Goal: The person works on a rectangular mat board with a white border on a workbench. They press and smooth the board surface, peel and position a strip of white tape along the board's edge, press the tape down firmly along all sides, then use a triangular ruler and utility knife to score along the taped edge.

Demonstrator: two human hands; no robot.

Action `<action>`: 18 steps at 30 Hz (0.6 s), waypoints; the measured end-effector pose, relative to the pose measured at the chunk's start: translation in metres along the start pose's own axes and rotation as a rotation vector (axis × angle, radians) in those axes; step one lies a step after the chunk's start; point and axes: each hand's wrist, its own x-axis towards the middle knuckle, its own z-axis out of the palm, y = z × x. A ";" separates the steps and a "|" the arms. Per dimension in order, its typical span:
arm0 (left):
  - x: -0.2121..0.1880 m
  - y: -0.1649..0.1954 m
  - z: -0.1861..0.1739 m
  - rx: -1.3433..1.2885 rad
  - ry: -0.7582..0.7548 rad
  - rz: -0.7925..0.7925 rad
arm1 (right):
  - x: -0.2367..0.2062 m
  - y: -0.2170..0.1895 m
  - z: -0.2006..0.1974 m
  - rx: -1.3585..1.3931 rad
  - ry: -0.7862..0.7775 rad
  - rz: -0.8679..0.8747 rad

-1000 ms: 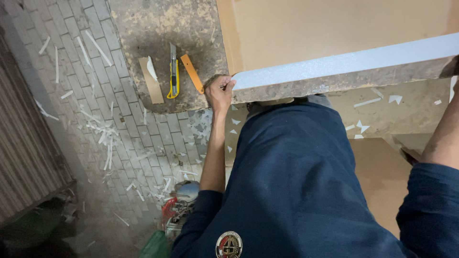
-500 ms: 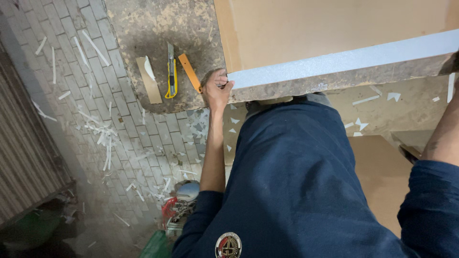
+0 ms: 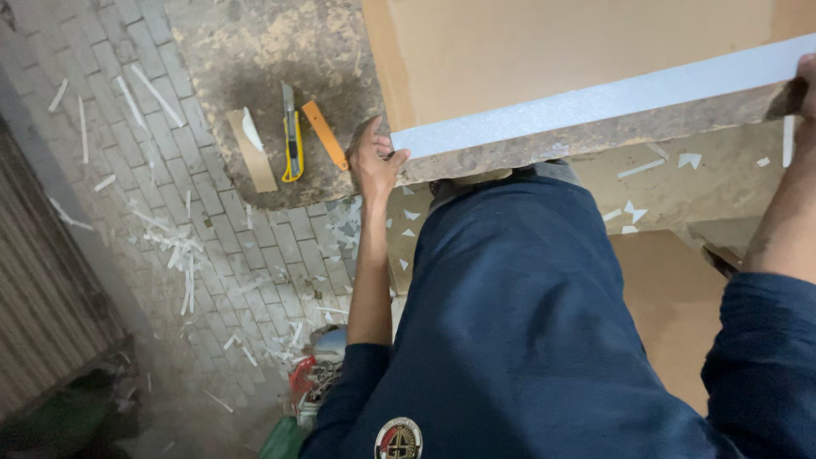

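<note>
Left hand clamped on the board's near end, right hand gripping the far end, steadying its white edge strip; yellow knife just beyond left grip.

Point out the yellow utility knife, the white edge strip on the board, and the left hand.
yellow utility knife (image 3: 293, 146): head view, on the yellow handle.
white edge strip (image 3: 595, 98): head view, midway along the band's face.
left hand (image 3: 372, 161): head view, back of the hand at the strip's left end.
</note>
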 end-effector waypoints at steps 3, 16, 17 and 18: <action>0.000 -0.001 0.002 -0.024 -0.013 0.013 | -0.001 -0.007 -0.005 -0.007 0.018 -0.045; -0.002 -0.019 0.009 0.024 -0.052 -0.020 | 0.003 0.017 -0.025 -0.002 0.099 -0.136; -0.003 -0.020 0.009 0.009 -0.057 -0.043 | 0.004 0.021 -0.027 -0.004 0.103 -0.137; -0.003 -0.022 0.010 -0.008 -0.057 -0.065 | 0.005 0.023 -0.028 -0.004 0.106 -0.141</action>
